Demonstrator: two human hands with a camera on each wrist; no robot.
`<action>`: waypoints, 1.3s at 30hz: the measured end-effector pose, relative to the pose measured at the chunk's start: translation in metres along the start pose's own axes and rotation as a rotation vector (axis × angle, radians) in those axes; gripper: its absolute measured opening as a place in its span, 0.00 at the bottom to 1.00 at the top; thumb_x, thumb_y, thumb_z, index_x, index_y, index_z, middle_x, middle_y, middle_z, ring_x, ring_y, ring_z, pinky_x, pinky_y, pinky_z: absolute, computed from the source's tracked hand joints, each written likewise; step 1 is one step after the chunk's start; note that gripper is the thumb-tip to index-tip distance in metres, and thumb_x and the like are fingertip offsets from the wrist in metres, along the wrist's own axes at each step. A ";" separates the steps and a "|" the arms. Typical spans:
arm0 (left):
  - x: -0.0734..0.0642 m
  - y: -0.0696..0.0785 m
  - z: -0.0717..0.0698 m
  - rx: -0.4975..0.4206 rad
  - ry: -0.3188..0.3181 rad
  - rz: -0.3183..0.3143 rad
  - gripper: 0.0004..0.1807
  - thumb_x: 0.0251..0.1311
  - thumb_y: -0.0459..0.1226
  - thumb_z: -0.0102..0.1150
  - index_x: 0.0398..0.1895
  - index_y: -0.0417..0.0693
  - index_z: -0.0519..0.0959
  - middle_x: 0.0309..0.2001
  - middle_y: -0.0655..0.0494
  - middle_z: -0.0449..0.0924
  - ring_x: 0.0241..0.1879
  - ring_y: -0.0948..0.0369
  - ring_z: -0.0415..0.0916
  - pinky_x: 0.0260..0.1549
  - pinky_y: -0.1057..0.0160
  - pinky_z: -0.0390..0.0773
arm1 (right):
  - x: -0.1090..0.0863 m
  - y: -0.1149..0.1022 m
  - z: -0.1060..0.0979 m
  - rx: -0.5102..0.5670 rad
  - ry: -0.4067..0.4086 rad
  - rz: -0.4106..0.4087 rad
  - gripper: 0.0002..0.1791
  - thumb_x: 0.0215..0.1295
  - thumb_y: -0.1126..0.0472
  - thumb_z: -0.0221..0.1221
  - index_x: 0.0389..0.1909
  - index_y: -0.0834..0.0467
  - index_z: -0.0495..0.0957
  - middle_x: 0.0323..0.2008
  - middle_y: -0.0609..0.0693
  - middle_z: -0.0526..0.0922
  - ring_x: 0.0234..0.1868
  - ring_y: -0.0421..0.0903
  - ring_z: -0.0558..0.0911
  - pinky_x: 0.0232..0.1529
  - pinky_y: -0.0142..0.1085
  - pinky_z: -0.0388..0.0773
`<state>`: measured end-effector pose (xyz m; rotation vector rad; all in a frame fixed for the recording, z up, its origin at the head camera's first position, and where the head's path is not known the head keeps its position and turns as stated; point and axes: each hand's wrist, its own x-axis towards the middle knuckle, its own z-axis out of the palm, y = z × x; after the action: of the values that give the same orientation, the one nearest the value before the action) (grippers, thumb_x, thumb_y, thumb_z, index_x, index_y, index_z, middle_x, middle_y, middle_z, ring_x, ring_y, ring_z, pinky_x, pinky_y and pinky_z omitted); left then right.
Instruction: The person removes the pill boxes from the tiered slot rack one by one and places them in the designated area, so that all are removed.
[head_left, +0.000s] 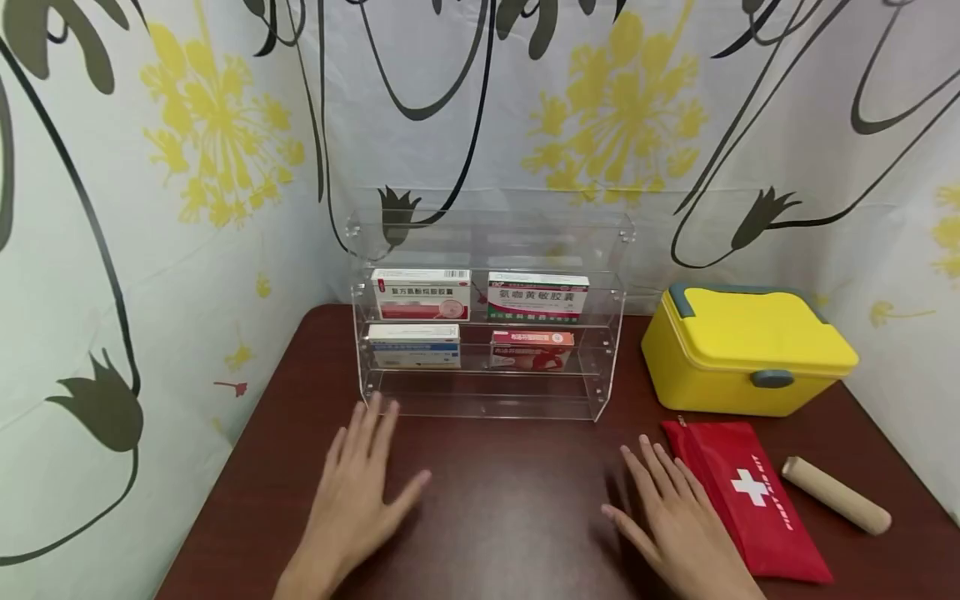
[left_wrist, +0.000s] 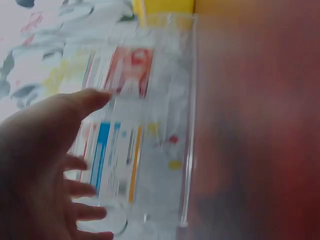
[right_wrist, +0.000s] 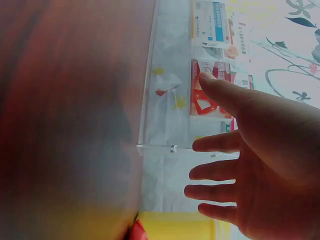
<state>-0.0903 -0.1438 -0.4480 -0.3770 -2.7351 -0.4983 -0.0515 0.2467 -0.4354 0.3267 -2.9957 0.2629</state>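
Note:
My left hand [head_left: 352,492], fingers straight and spread, is over the table in front of the left corner of a clear acrylic rack [head_left: 487,406]. My right hand [head_left: 675,517] has its fingers extended beside a red first aid pouch [head_left: 757,500], overlapping its left edge in the head view. Neither hand holds anything. Tiered shelves carry a white and red medicine box [head_left: 422,296], a white and green one [head_left: 537,297], a white and blue one [head_left: 414,347] and a smaller red one [head_left: 532,351]. Both wrist views show the open palms with the rack beyond.
A yellow lidded box [head_left: 750,350] with a grey latch stands at the back right. Before it, right of the pouch, lies a beige rolled bandage [head_left: 836,495]. The dark brown table [head_left: 510,500] meets walls covered with floral cloth [head_left: 480,125] at the back and sides.

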 end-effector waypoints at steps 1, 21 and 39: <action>0.005 -0.006 -0.002 -0.049 0.043 -0.035 0.51 0.61 0.62 0.57 0.79 0.54 0.44 0.78 0.53 0.38 0.74 0.46 0.44 0.65 0.38 0.55 | 0.003 0.000 -0.004 0.004 0.016 -0.012 0.48 0.59 0.33 0.61 0.71 0.61 0.62 0.71 0.63 0.60 0.70 0.64 0.58 0.69 0.56 0.52; 0.061 -0.076 0.040 -0.936 -0.058 -0.512 0.44 0.67 0.54 0.57 0.78 0.53 0.48 0.75 0.48 0.52 0.72 0.52 0.53 0.67 0.52 0.59 | 0.143 -0.005 -0.061 0.223 0.297 -0.364 0.28 0.62 0.60 0.68 0.62 0.61 0.74 0.52 0.57 0.80 0.51 0.54 0.80 0.50 0.51 0.78; 0.076 -0.079 0.039 -0.887 -0.140 -0.551 0.50 0.59 0.65 0.56 0.76 0.47 0.54 0.73 0.45 0.57 0.71 0.51 0.55 0.65 0.49 0.62 | 0.183 0.004 -0.058 0.397 0.104 -0.381 0.17 0.62 0.65 0.67 0.52 0.59 0.83 0.42 0.49 0.84 0.37 0.41 0.83 0.36 0.36 0.82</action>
<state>-0.1948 -0.1850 -0.4776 0.1776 -2.5574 -1.8899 -0.2245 0.2236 -0.3551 0.8755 -2.6867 0.8022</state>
